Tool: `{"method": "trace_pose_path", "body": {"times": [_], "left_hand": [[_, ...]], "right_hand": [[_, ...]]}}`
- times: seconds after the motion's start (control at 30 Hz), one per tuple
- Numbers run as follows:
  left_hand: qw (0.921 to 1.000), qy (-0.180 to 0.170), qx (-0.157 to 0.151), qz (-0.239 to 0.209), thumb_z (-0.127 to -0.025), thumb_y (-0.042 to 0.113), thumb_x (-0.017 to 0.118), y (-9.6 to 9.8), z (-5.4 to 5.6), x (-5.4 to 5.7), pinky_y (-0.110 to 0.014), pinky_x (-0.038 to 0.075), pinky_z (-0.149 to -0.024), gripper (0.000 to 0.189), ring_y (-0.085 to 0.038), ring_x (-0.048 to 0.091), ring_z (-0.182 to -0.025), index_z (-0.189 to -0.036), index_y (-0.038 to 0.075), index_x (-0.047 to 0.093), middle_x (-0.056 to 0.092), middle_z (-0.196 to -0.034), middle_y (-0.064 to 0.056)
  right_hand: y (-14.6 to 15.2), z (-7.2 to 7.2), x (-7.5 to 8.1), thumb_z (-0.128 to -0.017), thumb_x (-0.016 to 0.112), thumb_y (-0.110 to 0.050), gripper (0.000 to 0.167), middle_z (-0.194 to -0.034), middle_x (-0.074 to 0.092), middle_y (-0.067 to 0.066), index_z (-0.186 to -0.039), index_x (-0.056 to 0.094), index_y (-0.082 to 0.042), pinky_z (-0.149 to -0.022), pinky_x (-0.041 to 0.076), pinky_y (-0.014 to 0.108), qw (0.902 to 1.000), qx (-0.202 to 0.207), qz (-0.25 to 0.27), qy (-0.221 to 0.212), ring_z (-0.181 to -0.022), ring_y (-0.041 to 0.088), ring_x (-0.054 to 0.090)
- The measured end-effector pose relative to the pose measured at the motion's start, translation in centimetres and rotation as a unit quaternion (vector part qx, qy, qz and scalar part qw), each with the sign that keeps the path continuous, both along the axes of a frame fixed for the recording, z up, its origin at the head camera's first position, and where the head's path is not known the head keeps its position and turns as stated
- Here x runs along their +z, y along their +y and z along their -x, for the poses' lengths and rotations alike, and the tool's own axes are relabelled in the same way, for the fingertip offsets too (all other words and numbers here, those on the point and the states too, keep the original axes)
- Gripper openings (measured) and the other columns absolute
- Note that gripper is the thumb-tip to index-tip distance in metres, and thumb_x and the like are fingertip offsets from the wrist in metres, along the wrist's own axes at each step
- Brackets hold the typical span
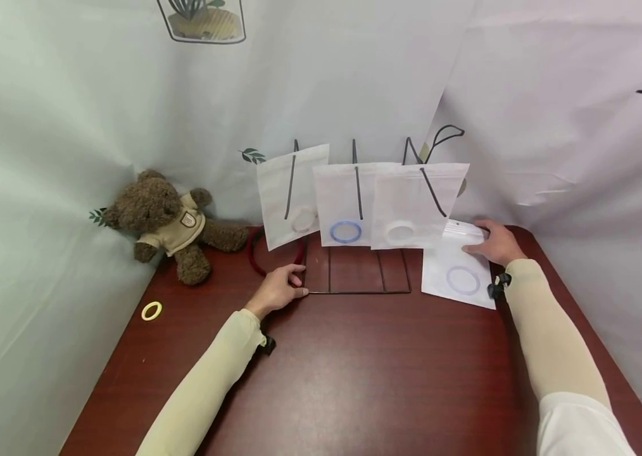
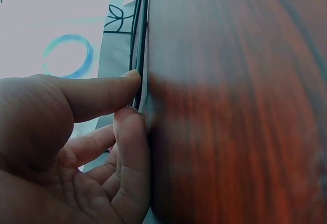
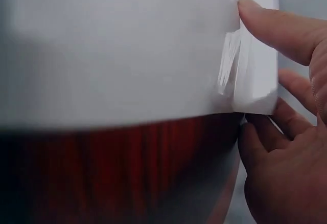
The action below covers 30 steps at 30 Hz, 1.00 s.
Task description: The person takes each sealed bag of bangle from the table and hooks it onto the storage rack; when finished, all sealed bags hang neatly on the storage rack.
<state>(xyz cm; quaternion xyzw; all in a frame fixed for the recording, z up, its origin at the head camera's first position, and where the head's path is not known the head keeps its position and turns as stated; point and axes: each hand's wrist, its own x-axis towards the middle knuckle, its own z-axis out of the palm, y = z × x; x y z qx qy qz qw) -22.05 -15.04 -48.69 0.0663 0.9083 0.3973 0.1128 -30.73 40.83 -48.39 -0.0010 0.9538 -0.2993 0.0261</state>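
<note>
My left hand [image 1: 278, 290] is at the front left corner of a dark wire rack [image 1: 358, 292]. In the left wrist view its thumb and a finger pinch the thin base wire, low over the tabletop. From the rack's hooks hang three white zip bags: a left one [image 1: 273, 190] with a pale ring, a middle one [image 1: 335, 193] with a blue ring [image 2: 89, 58], and a right one [image 1: 392, 196] with a whitish ring. To the right of the rack my right hand [image 1: 497, 244] grips the upper edge of another white zip bag [image 1: 437, 275], which contains a lavender ring [image 1: 463, 294].
A brown teddy bear [image 1: 175, 218] in a beige shirt leans at the back left. Near the left table edge lies a yellow ring [image 1: 145, 312]. A dark red hoop [image 1: 251, 253] lies behind my left hand. White cloth walls [image 1: 355, 76] surround the reddish-brown table [image 1: 378, 373].
</note>
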Motion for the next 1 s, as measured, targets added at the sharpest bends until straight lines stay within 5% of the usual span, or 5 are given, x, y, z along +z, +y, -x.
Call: {"method": "trace_pose_path", "body": {"times": [0.4,0.57,0.7,0.9,1.0], "left_hand": [[0.9999,0.010,0.003,-0.001,-0.091,0.017,0.083,-0.4,0.0,-0.4,-0.041,0.049,-0.091,0.057,-0.022,0.062,-0.092,-0.144,0.012,0.064,0.069,-0.102,-0.004],[1.0000,0.005,0.002,-0.007,-0.091,0.016,0.083,-0.4,-0.1,-0.4,-0.041,0.049,-0.091,0.057,-0.022,0.062,-0.093,-0.144,0.013,0.064,0.069,-0.103,-0.004],[1.0000,0.005,-0.002,-0.008,-0.091,0.016,0.083,-0.3,-0.1,-0.2,-0.041,0.050,-0.091,0.057,-0.022,0.063,-0.091,-0.144,0.012,0.064,0.069,-0.102,-0.004],[0.9999,0.010,0.001,-0.009,-0.090,0.015,0.084,-0.3,-0.2,-0.1,-0.041,0.050,-0.092,0.056,-0.021,0.064,-0.091,-0.143,0.012,0.065,0.070,-0.101,-0.005],[0.9999,0.008,0.000,-0.014,-0.090,0.015,0.084,-0.4,-0.2,0.0,-0.040,0.051,-0.091,0.056,-0.021,0.064,-0.092,-0.143,0.012,0.065,0.071,-0.102,-0.005]], "right_hand": [[0.8,-1.4,1.0,-0.098,0.074,-0.019,0.043,-0.133,0.062,0.032,-0.134,0.063,0.003,-0.097,0.044,0.049,0.9959,-0.035,0.031,0.077,-0.115,0.041,0.058],[1.6,-2.5,2.0,-0.098,0.076,-0.021,0.043,-0.125,0.068,0.028,-0.132,0.066,0.003,-0.082,0.042,0.022,0.9925,-0.041,0.043,0.106,-0.095,0.011,0.059],[2.4,-3.9,2.9,-0.097,0.077,-0.024,0.042,-0.116,0.072,0.024,-0.127,0.071,0.004,-0.074,0.041,0.017,0.9908,-0.056,0.041,0.117,-0.081,-0.007,0.051],[3.5,-5.8,4.5,-0.100,0.072,-0.030,0.043,-0.090,0.064,-0.013,-0.125,0.069,0.005,-0.068,0.041,0.018,0.9856,-0.092,0.041,0.135,-0.075,-0.004,0.049],[3.7,-6.6,5.6,-0.099,0.073,-0.027,0.033,-0.081,0.057,-0.030,-0.120,0.071,-0.001,-0.064,0.042,0.013,0.9758,-0.116,0.086,0.164,-0.069,-0.007,0.051]]}}
